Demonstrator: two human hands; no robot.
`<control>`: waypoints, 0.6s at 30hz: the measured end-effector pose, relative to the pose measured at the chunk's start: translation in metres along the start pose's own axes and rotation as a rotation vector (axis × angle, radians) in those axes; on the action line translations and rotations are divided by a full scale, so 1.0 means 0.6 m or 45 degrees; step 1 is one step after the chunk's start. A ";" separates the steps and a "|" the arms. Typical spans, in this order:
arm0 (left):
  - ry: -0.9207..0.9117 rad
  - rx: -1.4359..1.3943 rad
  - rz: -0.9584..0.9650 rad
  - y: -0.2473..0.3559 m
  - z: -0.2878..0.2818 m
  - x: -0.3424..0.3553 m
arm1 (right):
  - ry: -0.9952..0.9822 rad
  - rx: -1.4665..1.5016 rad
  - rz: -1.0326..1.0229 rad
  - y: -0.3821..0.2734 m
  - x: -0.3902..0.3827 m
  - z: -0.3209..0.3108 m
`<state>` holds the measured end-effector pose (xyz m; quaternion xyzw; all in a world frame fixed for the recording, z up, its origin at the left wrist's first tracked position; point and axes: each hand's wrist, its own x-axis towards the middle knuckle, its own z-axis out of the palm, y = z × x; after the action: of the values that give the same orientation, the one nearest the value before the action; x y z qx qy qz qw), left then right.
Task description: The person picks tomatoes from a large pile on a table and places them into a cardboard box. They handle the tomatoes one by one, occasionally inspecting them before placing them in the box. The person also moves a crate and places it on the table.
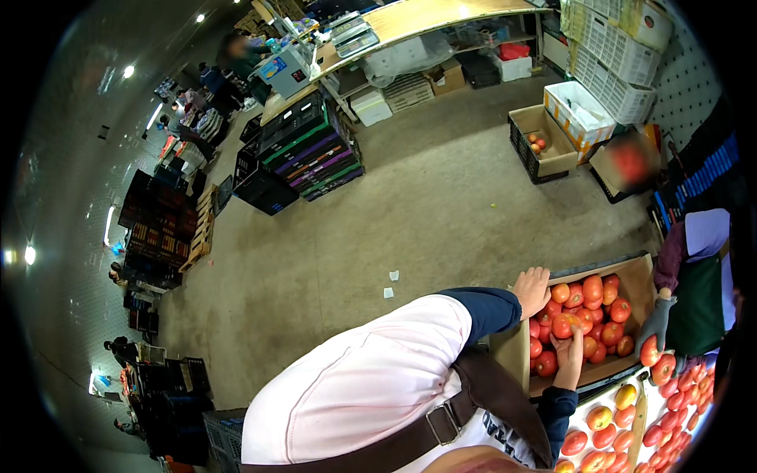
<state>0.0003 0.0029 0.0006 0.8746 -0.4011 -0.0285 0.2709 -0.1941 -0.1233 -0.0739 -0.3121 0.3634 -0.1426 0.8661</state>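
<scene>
A paper-lined crate [641,293] of red and orange tomatoes stands at my lower right. Over its near-left corner curl the fingers of my left hand [534,292], gripping the rim. Inside the crate, my right hand [569,355] has its fingers around a tomato [563,325] on top of the pile. Part of that grip is hidden behind the tomato. Just right of the crate, a co-worker's grey-gloved hand [656,319] is at another tomato [650,351]. Below lies a pale sorting surface [582,415] with rows of tomatoes and a wooden divider [639,414].
A lined crate [557,163] with a few tomatoes stands across the floor, beside a white-and-orange box [579,113] and stacked white crates [613,85]. Black crates [307,146] are piled near a long table [426,24]. Pallets [202,229] and other people are farther left.
</scene>
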 end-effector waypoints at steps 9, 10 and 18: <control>-0.009 -0.007 -0.020 0.000 0.002 0.003 | 0.063 -0.671 -0.113 -0.005 -0.015 0.020; -0.010 -0.002 -0.028 -0.002 0.002 0.000 | 0.025 -1.068 -0.200 0.005 -0.024 0.038; -0.030 -0.011 -0.005 0.006 -0.004 0.000 | -0.100 -2.572 0.209 0.127 0.014 0.001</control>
<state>-0.0013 0.0021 0.0043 0.8739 -0.4023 -0.0410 0.2697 -0.1865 -0.0685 -0.1274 -0.8770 0.3055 0.3019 0.2154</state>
